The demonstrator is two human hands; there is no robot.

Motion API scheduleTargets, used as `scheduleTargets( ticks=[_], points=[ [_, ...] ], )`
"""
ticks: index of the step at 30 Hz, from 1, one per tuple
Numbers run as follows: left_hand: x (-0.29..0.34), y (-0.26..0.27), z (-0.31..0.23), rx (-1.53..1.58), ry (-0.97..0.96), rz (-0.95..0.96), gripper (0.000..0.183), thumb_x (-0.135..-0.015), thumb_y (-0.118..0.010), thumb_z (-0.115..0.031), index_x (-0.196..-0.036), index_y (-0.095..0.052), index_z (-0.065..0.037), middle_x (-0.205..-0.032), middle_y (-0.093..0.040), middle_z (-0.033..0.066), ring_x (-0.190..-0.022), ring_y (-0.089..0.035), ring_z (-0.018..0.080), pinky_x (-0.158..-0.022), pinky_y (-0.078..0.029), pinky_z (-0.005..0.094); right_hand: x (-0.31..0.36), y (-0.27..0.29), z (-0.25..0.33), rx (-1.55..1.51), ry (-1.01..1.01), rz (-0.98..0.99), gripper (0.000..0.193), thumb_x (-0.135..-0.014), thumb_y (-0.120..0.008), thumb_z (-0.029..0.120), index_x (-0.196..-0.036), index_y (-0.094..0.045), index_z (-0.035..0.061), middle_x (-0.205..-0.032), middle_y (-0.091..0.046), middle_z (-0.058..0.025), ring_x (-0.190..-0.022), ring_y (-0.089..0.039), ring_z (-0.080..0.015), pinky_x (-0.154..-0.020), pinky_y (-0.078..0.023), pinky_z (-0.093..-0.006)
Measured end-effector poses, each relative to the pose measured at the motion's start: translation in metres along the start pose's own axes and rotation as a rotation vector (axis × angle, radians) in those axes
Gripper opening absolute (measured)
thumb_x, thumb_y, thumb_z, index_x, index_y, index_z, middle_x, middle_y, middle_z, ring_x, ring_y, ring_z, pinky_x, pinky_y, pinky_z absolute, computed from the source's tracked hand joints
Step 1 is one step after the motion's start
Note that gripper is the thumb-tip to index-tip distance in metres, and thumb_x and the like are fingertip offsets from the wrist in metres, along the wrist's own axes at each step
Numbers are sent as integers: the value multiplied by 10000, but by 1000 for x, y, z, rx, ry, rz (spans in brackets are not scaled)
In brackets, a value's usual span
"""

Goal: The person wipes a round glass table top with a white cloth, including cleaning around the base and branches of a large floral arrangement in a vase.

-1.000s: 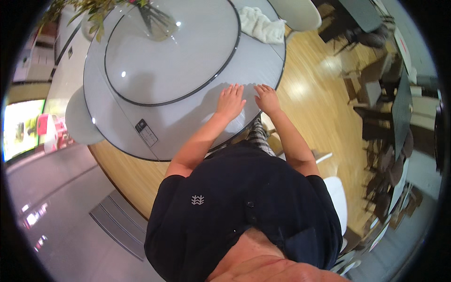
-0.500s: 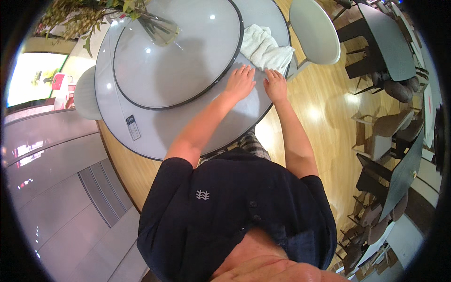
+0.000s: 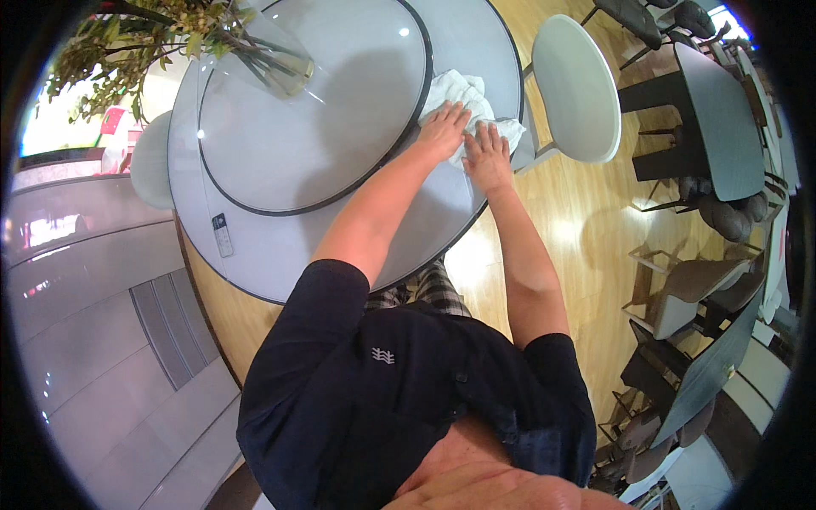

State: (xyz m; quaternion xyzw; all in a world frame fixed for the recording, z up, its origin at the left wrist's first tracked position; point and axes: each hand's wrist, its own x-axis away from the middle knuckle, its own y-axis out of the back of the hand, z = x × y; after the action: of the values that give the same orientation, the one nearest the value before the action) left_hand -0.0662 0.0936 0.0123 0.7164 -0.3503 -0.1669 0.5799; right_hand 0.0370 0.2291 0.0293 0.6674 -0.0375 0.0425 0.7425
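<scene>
at the worktop rim, both hands, left hand and right hand, press flat on the cloth, fingers spread, gripping nothing. keep palms down; wipe in overlapping strokes.

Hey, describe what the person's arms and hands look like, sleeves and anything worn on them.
Both arms are bare from the short sleeves of a dark navy shirt down. The left hand and right hand are bare too: no gloves, and no watch or rings that can be made out.
</scene>
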Motion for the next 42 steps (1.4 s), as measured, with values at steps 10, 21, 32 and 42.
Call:
scheduleTargets(
  ticks=[10,21,32,42],
  points=[
    [10,13,-10,-9,66,37,902,-835,-599,-656,-1581,-213,-325,-1665,-126,70,-1529,-82,353,-1198,-136,600,15,34,2,14,-14,162,911,-738,-743,564,-1524,-383,279,-1644,-174,-143,-1526,-76,-372,-1190,-94,-628],
    [12,14,-27,109,85,-8,938,-773,-615,-693,-1570,-236,-375,-1673,-103,43,-1538,-42,332,-1203,-67,612,26,39,-13,17,-37,194,975,-726,-697,672,-1552,-326,310,-1658,-95,-175,-1530,-7,-394,-1181,-32,-649],
    [3,13,-62,200,93,12,931,-759,-670,-629,-1560,-269,-376,-1674,-110,12,-1543,-28,298,-1203,-45,612,41,38,-45,50,-50,164,971,-700,-717,682,-1530,-360,327,-1645,-129,-206,-1521,-18,-430,-1157,-64,-684],
    [12,13,-71,199,116,60,948,-752,-692,-609,-1563,-268,-363,-1676,-104,17,-1543,-21,304,-1196,-37,629,51,30,-46,-1,-58,156,949,-701,-726,672,-1520,-375,346,-1650,-112,-192,-1521,-21,-430,-1156,-56,-688]
  ],
)
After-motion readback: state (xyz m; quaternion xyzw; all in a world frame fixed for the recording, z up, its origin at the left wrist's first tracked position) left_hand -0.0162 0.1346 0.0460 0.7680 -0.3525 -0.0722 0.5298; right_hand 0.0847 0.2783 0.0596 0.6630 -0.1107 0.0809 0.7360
